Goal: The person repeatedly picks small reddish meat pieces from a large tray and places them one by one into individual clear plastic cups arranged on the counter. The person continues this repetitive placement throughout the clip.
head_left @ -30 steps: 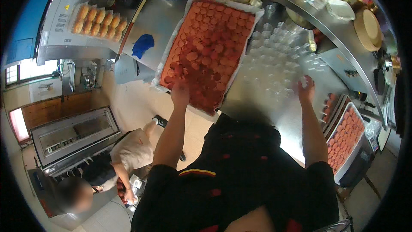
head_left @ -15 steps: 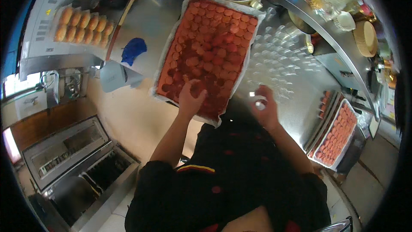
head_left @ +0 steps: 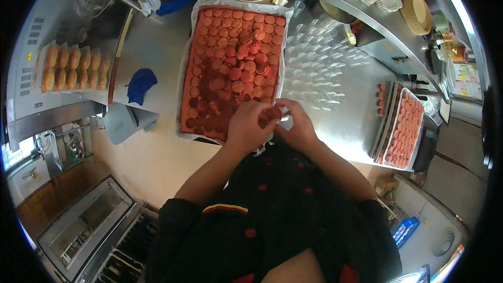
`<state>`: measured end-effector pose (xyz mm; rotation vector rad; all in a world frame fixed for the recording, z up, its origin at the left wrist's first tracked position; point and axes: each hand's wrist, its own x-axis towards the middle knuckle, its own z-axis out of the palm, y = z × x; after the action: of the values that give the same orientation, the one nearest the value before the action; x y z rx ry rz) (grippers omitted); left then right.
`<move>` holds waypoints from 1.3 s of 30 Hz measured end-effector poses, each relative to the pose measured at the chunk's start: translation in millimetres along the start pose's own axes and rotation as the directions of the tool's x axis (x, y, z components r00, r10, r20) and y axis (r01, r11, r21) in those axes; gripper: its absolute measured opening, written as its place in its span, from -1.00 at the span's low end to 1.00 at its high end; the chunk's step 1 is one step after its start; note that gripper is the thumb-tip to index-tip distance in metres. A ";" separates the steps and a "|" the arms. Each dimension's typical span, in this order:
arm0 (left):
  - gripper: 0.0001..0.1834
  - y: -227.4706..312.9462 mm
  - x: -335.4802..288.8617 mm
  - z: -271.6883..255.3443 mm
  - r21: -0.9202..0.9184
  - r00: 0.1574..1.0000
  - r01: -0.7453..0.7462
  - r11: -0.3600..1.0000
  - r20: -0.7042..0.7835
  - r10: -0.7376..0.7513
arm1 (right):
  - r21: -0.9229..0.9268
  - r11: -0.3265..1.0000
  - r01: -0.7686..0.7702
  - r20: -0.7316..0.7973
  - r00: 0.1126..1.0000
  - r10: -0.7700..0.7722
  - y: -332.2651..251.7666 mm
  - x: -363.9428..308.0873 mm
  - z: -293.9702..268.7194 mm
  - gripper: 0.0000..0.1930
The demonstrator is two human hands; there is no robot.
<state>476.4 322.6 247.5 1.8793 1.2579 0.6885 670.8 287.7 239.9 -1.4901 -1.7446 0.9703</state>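
Observation:
A large sheet of red cake (head_left: 222, 34), cut into many rounds, lies on white parchment paper (head_left: 183, 68) in front of me. Loose rounds and dark gaps show on it, mostly toward its near left part. Over its near right corner, my left hand (head_left: 247, 127) is closed on a red cake round (head_left: 269, 116). Right beside it, my right hand (head_left: 299, 130) grips a small clear plastic cup (head_left: 285, 117). The round is at the cup's mouth; my fingers partly hide both, so I cannot tell whether it is inside.
Many clear plastic cups (head_left: 322, 68) stand in rows on the steel counter to the right. Beyond them is another tray of red rounds (head_left: 404, 128). Wrapped buns (head_left: 73, 68) and a blue cloth (head_left: 141, 85) lie to the left. A shelf edge (head_left: 367, 13) overhangs the back.
My left hand has come up off the cake sheet and moved right with a cake round. My right hand has moved left with the cup to meet it. The whole view has shifted.

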 end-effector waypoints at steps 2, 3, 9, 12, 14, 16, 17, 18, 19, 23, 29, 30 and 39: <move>-0.63 4.0 5.1 -0.5 -0.014 0.999 0.009 1.000 0.051 -0.008 | -0.011 1.000 -0.003 -0.014 1.000 0.002 -0.6 -4.1 -1.5 -0.27; -0.64 0.9 6.0 1.0 -0.065 0.998 -0.028 0.997 0.049 0.031 | 0.016 1.000 -0.021 -0.023 0.999 0.022 0.6 -6.4 -1.6 -0.25; -0.65 -2.2 12.7 9.9 -0.363 0.968 0.225 0.904 0.191 -0.164 | -0.052 0.998 0.026 -0.102 0.994 -0.031 -3.8 -14.3 -3.3 -0.27; -0.60 -5.1 9.3 32.9 -0.690 0.906 0.421 0.589 0.291 -0.307 | -0.094 0.994 0.059 -0.139 0.988 -0.072 -1.2 -19.0 -1.8 -0.29; -0.57 -9.3 11.3 38.3 -0.743 0.856 0.517 0.425 0.438 -0.275 | -0.083 0.995 0.050 -0.159 0.985 -0.062 -0.9 -20.9 -0.8 -0.30; -0.60 0.6 9.2 43.6 -0.778 0.837 0.538 0.325 0.450 -0.311 | -0.025 1.000 0.008 -0.169 0.986 -0.012 -3.2 -22.0 1.0 -0.31; -0.61 7.2 10.7 42.9 -0.797 0.830 0.540 0.272 0.451 -0.327 | -0.018 0.999 0.026 -0.170 0.985 -0.029 -2.8 -22.3 1.7 -0.32; -0.62 9.6 14.5 40.3 -0.753 0.814 0.572 0.326 0.468 -0.344 | -0.012 0.999 0.044 -0.170 0.984 -0.045 -1.1 -23.5 3.7 -0.33; -0.62 9.9 20.4 36.4 -0.705 0.796 0.600 0.378 0.484 -0.363 | -0.004 0.998 0.062 -0.170 0.983 -0.062 -0.4 -24.0 3.9 -0.34; -0.62 5.1 17.0 33.7 -0.594 0.846 0.531 0.604 0.408 -0.343 | 0.017 0.995 0.100 -0.110 0.989 -0.097 -0.6 -24.4 0.0 -0.34; -0.74 0.3 -9.7 71.0 -0.808 0.824 0.517 0.283 0.379 -0.422 | -0.093 0.995 0.039 -0.154 0.987 -0.053 -1.9 -38.4 10.6 -0.26; -0.76 0.4 -12.2 76.0 -0.807 0.851 0.498 0.317 0.383 -0.359 | -0.051 0.999 0.008 -0.116 0.993 -0.014 -3.9 -42.5 8.9 -0.25; -0.82 3.1 -58.1 107.4 -0.861 0.854 0.448 0.241 0.332 -0.401 | -0.162 0.984 0.080 -0.219 0.969 -0.115 -8.0 -89.2 20.1 -0.31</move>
<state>539.2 236.6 187.8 0.5216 0.9236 0.7912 663.4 196.4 235.7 -1.5279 -1.7364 0.6006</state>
